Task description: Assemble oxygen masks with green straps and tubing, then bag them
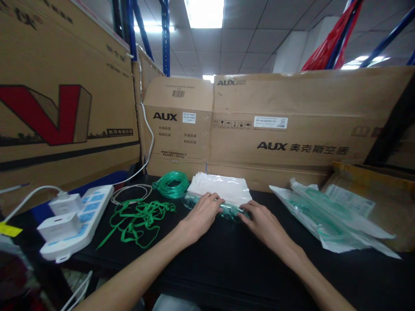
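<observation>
Near the middle of the black table, a green coil of tubing in clear plastic (229, 211) lies along the front edge of a stack of white packets (217, 186). My left hand (203, 214) has its fingers bent over the coil's left part. At the coil's right end is my right hand (262, 221), thumb and fingers curled at the plastic. Both hands seem to pinch or press the plastic; the exact grip is small to see. To the left sit another green coil (171, 185) and a loose tangle of green strap (139, 218).
A white power strip (87, 216) with chargers and cables stands at the left. Packed green items in clear-white pouches (327, 216) lie at the right, beside an open cardboard box (385, 203). Large cardboard panels (259, 129) wall the back.
</observation>
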A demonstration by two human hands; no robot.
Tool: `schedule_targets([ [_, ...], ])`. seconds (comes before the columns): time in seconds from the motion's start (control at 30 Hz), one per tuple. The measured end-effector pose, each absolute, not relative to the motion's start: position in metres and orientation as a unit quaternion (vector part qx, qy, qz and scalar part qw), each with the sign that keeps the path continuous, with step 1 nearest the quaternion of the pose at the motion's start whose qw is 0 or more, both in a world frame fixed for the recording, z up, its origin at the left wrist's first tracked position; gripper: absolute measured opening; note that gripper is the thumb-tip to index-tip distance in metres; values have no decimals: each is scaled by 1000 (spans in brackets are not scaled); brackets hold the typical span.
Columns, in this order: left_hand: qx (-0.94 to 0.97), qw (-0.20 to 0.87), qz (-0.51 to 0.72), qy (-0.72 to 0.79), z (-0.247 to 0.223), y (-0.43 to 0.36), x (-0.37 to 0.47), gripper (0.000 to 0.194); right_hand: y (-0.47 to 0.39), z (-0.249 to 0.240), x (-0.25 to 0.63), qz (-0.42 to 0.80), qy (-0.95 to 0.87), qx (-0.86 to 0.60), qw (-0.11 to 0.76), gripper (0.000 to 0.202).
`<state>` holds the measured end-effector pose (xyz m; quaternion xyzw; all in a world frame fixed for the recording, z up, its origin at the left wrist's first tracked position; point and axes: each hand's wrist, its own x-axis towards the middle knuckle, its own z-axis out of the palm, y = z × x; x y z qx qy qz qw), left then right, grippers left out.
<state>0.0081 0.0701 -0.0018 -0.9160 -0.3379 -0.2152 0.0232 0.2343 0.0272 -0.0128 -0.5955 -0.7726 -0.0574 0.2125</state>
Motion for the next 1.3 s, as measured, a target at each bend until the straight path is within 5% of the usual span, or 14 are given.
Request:
schedule_targets([
  [0.47,-899,-2,-277,-340,24,65,-10,33,-21,-2,234,126,-794,-528,273,26],
  [0.8,-852,-151,-138,-481,24,15,-105,29,-25,-16,227,127,-800,-521,270,34],
  [1.3,-851,-183,-150,-469,9,20,-70,19,-38,-7,196,72,-838,-498,212,34],
])
